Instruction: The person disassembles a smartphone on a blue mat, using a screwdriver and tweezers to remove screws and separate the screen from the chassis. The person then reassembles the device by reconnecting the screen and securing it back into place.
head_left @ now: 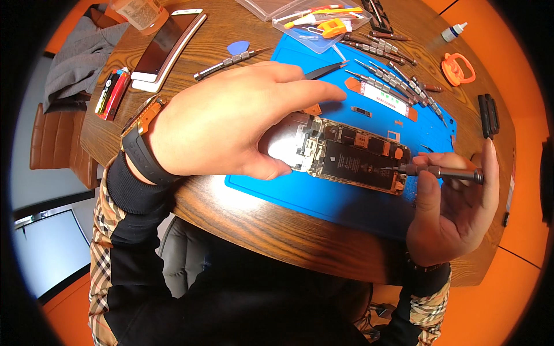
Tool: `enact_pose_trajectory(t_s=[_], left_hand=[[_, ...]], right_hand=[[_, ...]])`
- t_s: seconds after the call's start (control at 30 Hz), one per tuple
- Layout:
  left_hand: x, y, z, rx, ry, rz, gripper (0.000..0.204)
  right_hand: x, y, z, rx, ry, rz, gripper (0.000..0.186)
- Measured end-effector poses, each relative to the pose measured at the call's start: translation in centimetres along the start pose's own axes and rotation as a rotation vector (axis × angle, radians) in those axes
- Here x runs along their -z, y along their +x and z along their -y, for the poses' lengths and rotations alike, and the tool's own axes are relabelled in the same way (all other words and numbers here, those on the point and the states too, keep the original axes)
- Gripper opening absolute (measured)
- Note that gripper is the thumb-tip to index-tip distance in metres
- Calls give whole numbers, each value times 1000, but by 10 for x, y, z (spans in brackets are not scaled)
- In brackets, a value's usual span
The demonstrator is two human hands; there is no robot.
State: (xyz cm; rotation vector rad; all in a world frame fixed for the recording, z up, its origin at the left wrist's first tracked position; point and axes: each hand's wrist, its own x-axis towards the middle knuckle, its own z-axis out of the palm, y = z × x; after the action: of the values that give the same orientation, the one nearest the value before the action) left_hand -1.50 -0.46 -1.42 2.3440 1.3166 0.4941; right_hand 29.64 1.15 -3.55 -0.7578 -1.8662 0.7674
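An opened phone [352,158] lies on a blue mat [271,187], its black battery and circuit parts bare. Over its left end is my left hand [236,118], thumb at the near edge and index finger stretched toward the far side. Between them a shiny, brightly lit panel [283,141] is gripped; the other fingers are hidden. My right hand [447,207] holds a slim metal screwdriver [444,172], a finger against its end cap. The screwdriver's tip reaches the phone's right end; whether it sits in a screw is too small to tell.
Tweezers [326,70], several screwdrivers [392,81] and small phone parts [362,111] lie beyond the phone. Farther off stand a clear tool box [323,26], a dropper bottle [454,32] and an orange suction cup [458,69]. Left are another phone [167,49] and lighters [112,93].
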Motion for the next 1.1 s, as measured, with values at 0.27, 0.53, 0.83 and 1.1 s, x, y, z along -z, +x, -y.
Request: enact_pose_trajectory(t_s=[0.27, 0.53, 0.83, 1.1], left_hand=[[-1, 0, 1, -34, 23, -3, 90], [0, 2, 3, -89, 1, 5, 88], [3, 5, 0, -108, -34, 45, 89], [5, 6, 0, -107, -55, 101, 88]], right_hand=[[-1, -1, 1, -8, 27, -17, 75], [-2, 0, 1, 12, 15, -39, 76], [13, 9, 2, 24, -21, -81, 75], [25, 15, -15, 108, -100, -285, 67]])
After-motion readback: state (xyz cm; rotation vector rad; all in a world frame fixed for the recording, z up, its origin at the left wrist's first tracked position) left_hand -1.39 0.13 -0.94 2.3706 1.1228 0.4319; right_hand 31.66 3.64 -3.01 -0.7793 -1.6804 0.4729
